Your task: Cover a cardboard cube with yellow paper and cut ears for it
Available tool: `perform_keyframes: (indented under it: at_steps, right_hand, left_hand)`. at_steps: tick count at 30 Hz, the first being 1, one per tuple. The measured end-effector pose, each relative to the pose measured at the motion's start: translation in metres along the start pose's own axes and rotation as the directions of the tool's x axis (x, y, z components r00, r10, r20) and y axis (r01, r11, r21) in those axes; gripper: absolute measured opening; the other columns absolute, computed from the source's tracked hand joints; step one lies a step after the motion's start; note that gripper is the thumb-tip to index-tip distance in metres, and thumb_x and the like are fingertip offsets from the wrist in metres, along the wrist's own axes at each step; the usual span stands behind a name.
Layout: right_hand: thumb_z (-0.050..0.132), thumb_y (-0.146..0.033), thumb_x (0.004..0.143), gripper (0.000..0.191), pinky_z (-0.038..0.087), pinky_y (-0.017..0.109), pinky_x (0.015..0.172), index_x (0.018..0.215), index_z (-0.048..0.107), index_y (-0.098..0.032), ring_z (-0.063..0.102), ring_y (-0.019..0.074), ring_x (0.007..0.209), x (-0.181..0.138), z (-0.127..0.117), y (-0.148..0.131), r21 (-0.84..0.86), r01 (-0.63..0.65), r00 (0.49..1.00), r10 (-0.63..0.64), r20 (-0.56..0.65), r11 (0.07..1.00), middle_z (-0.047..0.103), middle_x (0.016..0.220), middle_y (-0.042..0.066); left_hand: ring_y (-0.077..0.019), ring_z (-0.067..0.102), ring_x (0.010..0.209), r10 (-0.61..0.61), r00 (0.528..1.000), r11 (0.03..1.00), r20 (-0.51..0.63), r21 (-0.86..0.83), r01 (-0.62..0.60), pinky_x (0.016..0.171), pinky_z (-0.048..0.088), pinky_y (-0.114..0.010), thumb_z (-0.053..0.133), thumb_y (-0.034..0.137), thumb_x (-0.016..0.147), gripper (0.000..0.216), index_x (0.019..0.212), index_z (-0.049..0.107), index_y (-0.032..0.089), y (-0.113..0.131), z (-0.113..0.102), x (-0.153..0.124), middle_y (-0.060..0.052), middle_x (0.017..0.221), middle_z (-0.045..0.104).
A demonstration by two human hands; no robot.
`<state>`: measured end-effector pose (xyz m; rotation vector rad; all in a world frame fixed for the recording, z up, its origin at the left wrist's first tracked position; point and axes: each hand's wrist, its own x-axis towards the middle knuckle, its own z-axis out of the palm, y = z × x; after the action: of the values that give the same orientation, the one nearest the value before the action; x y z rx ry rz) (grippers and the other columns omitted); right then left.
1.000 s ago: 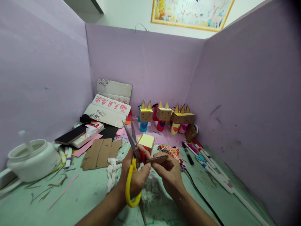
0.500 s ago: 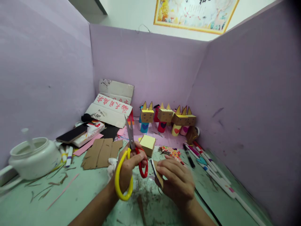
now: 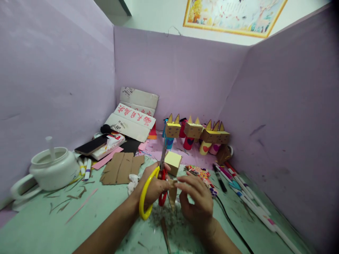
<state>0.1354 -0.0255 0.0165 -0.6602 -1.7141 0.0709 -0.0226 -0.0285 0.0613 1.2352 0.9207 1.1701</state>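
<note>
My left hand point(image 3: 151, 182) is closed around a pair of scissors point(image 3: 146, 199) with one yellow and one red handle loop; the blades point up and away from me. A small pointed piece of brown cardboard point(image 3: 173, 197) hangs at that hand's thumb and fingertips, its narrow end down. My right hand point(image 3: 197, 197) is just right of the piece, thumb and fingers apart, fingertips close to its top edge; whether they touch it I cannot tell. Behind the hands sits a small box point(image 3: 173, 159) with a pale yellow top.
Cardboard figures point(image 3: 194, 131) with pointed ears stand at the back. A white pot point(image 3: 54, 173), a phone point(image 3: 91, 144) and flat cardboard point(image 3: 123, 169) lie left. Markers point(image 3: 249, 197) and a black cable point(image 3: 233, 225) lie right. Purple panels point(image 3: 174, 70) enclose the table.
The cardboard piece has passed from my right hand's grip to my left fingertips and now hangs point down. My right fingers have spread. The view has shifted slightly.
</note>
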Motion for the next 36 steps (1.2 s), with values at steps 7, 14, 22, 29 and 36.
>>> perform_keyframes:
  at_steps: [7, 14, 22, 29, 36]
  right_hand:
    - [0.071, -0.029, 0.058, 0.02, 0.052, 0.027, 0.051, 0.072, 0.068, -0.014, 0.059, 0.0151, 0.056, 0.013, 0.002, -0.004, 0.555, -0.828, 0.431, 0.726, 0.535, 0.083, 0.065, 0.063, 0.004]
    - [0.083, -0.024, 0.042, 0.028, 0.039, 0.017, 0.041, 0.056, 0.062, -0.013, 0.049, 0.0072, 0.043, 0.012, 0.008, -0.008, 0.465, -0.879, 0.371, 0.767, 0.524, 0.106, 0.058, 0.048, -0.003]
    - [0.079, -0.024, 0.047, 0.022, 0.044, 0.022, 0.048, 0.058, 0.062, -0.017, 0.052, 0.0098, 0.048, 0.017, 0.004, -0.001, 0.711, -0.677, 0.517, 0.811, 0.274, 0.191, 0.059, 0.053, -0.004]
    - [0.078, -0.024, 0.05, 0.018, 0.045, 0.023, 0.054, 0.061, 0.065, -0.019, 0.053, 0.0109, 0.054, 0.021, -0.005, 0.008, 0.794, -0.498, 0.595, 0.803, 0.021, 0.349, 0.059, 0.057, -0.004]
    - [0.078, -0.023, 0.052, 0.016, 0.045, 0.024, 0.057, 0.063, 0.067, -0.02, 0.055, 0.0123, 0.057, 0.016, -0.007, 0.013, 0.761, -0.485, 0.609, 0.791, -0.059, 0.43, 0.062, 0.059, -0.003]
  left_hand:
    - [-0.0102, 0.045, 0.057, 0.066, 0.998, 0.968, -0.007, 0.242, -0.063, 0.05, 0.036, -0.021, 0.053, 0.01, 0.059, 0.029, 0.086, 0.049, 0.019, -0.003, -0.003, 0.002, 0.005, 0.066, 0.05]
    - [-0.0095, 0.046, 0.057, 0.112, 0.988, 0.895, 0.107, 0.421, -0.147, 0.052, 0.037, -0.02, 0.054, 0.007, 0.062, 0.029, 0.089, 0.05, 0.02, -0.007, 0.0, 0.001, 0.005, 0.068, 0.05]
    - [-0.0162, 0.055, 0.066, 0.236, 0.969, 0.711, 0.066, 0.668, -0.219, 0.062, 0.042, -0.027, 0.044, 0.025, 0.083, 0.016, 0.097, 0.05, 0.02, 0.002, -0.002, -0.002, 0.0, 0.072, 0.057]
    - [-0.0228, 0.056, 0.092, 0.173, 0.93, 0.624, 0.325, 0.694, -0.358, 0.08, 0.044, -0.033, 0.044, 0.014, 0.077, 0.039, 0.115, 0.045, 0.021, -0.006, -0.002, -0.01, -0.009, 0.104, 0.059]
    - [-0.0274, 0.051, 0.106, 0.083, 0.933, 0.628, 0.351, 0.708, -0.322, 0.092, 0.039, -0.041, 0.041, 0.021, 0.082, 0.046, 0.127, 0.041, 0.02, -0.002, 0.004, -0.015, -0.013, 0.117, 0.056]
